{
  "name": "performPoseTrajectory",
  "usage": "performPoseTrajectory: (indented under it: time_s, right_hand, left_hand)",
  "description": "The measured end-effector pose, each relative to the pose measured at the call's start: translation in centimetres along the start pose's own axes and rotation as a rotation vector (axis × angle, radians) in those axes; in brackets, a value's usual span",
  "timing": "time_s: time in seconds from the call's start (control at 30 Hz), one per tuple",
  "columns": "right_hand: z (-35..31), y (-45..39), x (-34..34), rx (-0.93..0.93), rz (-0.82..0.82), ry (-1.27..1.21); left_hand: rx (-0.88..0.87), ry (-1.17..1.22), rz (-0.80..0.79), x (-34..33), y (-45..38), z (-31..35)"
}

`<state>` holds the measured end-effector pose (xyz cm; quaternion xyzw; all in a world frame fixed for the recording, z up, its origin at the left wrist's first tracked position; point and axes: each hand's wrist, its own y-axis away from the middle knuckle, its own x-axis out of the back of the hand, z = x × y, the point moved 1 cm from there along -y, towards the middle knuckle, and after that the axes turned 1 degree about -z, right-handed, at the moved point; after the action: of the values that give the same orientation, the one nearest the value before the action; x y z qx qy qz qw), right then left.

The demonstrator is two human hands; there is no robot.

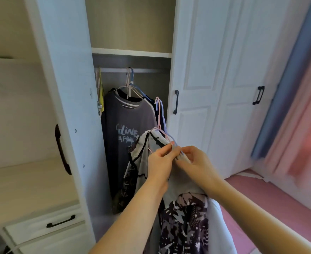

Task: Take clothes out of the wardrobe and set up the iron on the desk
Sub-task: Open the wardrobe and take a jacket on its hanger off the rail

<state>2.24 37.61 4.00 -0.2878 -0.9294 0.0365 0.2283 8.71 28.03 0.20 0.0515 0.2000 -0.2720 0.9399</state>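
Both hands meet in front of the open white wardrobe (132, 52), working on a bundle of clothes pulled clear of the rail. The left hand (160, 162) curls its fingers round the shoulder of a pale grey garment with dark trim (147, 147), pinching the fabric together with the thin pink and lilac wire hangers (159, 114) whose hooks stick up above it. The right hand (196, 160) pinches the same hanger arms from the other side — fingertips of the two hands nearly touching. Below the wrists hangs a dark patterned black-and-white garment (185, 222), draped against the grey one. Inside the wardrobe, a dark grey T-shirt with pale lettering (127, 125) hangs on the metal rail (147, 70) from a white hanger. To the right are closed white panelled doors with black handles (176, 101) — and a pink and blue curtain (297, 107) beyond.
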Motion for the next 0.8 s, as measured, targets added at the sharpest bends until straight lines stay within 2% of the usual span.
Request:
performPoseTrajectory:
  time_s: [0.27,0.4,0.53,0.67,0.8]
  right_hand:
    - [1.4,7.3,2.4,0.023,0.004,0.096]
    - [2.2,10.6,3.8,0.046,-0.058,0.133]
    - [3.0,13.5,5.9,0.069,-0.102,0.121]
    - [3.2,15.2,7.6,0.081,-0.132,0.121]
    - [3.1,16.2,8.5,0.106,-0.123,0.341]
  left_hand:
    - [0.098,-0.051,0.017,-1.0,6.2,0.0]
    - [0.167,0.164,0.055,-1.0,7.5,0.9]
    - [0.248,0.396,-0.103,-0.8,9.7,2.2]
    - [0.280,0.467,-0.160,-1.7,12.4,2.2]
    - [0.267,0.483,-0.131,-2.6,14.8,1.9]
